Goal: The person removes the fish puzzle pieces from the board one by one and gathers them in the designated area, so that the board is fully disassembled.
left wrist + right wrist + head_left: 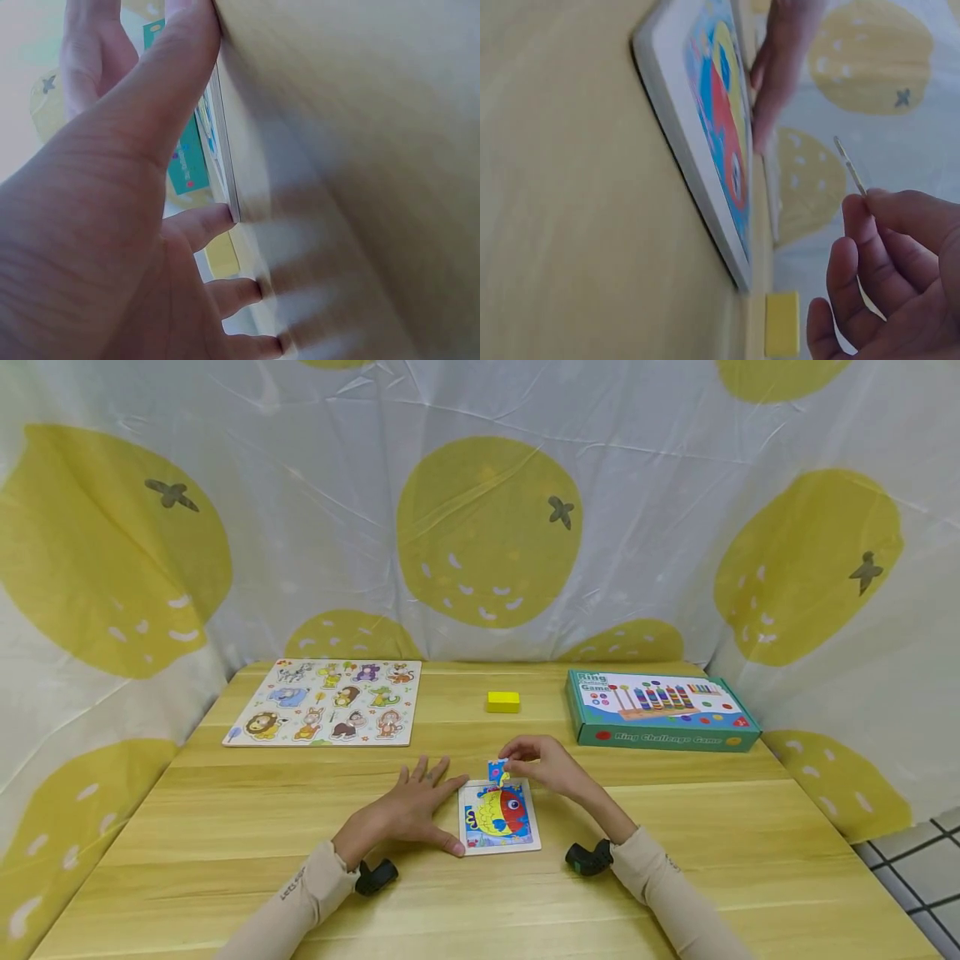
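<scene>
Right grip (546,767) pinched and left grip (408,806) fanned out, I watched the counter (450,910) remotely. Along its back lay an animal board (324,702), left, and a green game box (663,710), right. Nearer sat a fish puzzle (495,815), my left index finger (204,225) touching its edge. Beyond it lay a yellow block (503,702). My right grip held a blue puzzle piece (495,770) near the puzzle's far edge.

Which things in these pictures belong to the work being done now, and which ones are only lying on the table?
In use:
- fish puzzle
- its piece, pinched by the right fingers
- left fingers, at the puzzle's edge

Seemingly just lying about:
- animal board
- yellow block
- game box
</scene>
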`<state>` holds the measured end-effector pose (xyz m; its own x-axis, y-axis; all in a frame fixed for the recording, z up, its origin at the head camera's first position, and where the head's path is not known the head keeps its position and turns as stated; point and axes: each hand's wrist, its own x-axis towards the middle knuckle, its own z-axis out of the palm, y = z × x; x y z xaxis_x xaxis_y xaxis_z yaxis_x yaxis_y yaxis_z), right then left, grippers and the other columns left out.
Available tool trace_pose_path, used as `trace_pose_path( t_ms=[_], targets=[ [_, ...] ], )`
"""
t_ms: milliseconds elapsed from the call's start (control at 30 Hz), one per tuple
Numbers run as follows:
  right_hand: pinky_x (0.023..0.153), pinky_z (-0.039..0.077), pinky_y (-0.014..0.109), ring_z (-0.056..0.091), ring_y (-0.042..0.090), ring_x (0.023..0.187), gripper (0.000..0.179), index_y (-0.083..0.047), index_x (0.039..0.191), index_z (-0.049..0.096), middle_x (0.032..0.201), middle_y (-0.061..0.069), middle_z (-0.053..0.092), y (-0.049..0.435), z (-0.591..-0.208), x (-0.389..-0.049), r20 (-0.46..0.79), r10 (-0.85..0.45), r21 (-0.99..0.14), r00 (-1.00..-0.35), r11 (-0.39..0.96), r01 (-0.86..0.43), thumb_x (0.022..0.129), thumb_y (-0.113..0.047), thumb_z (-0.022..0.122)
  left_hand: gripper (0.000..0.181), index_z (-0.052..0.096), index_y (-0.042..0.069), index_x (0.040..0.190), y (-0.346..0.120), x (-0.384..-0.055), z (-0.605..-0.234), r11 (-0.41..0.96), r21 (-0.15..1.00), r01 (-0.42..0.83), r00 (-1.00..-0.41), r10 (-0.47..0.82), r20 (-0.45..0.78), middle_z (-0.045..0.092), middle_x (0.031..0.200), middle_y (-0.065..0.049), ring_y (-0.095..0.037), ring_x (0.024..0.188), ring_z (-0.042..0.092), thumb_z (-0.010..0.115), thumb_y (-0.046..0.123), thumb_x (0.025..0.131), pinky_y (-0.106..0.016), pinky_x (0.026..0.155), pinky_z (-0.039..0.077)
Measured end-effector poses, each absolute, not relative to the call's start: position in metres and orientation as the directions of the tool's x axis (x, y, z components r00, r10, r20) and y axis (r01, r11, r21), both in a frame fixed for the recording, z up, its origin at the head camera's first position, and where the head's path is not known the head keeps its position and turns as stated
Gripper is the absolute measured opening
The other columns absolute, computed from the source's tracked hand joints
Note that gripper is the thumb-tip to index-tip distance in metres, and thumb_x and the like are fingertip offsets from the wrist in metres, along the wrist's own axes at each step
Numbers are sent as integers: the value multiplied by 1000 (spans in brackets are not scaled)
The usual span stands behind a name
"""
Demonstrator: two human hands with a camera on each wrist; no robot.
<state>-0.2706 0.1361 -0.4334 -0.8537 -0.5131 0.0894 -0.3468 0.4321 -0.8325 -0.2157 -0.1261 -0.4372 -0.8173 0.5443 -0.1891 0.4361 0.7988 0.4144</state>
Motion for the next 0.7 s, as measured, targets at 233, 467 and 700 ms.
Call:
trace_pose_path(
  t_ms=[233, 467, 700],
  targets=[
    [69, 49, 23, 58, 18, 78, 16, -3, 104, 67, 90, 9, 66, 178, -434, -271, 80, -494, -872, -865, 385, -301, 92, -14, 65, 106, 31, 22, 152, -126, -217, -438, 798, 420, 431, -816, 544, -195, 10, 159, -19, -48, 143, -2, 73, 68, 66, -65, 112, 3],
    [69, 50, 26, 61, 22, 80, 17, 2, 104, 66, 91, 14, 66, 207, -437, -262, 32, -487, -877, -873, 405, -259, 93, -11, 63, 106, 31, 21, 151, -127, -218, -438, 793, 427, 434, -816, 547, -186, 10, 158, -21, -49, 142, -1, 74, 67, 66, -66, 111, 3],
    [63, 46, 22, 58, 17, 76, 15, 5, 102, 66, 90, 18, 66, 215, -440, -261, 11, -489, -862, -872, 437, -256, 92, -6, 63, 105, 32, 21, 151, -125, -218, -438, 796, 423, 433, -815, 546, -194, 11, 158, -22, -49, 143, 0, 74, 67, 67, -67, 111, 4]
  ],
)
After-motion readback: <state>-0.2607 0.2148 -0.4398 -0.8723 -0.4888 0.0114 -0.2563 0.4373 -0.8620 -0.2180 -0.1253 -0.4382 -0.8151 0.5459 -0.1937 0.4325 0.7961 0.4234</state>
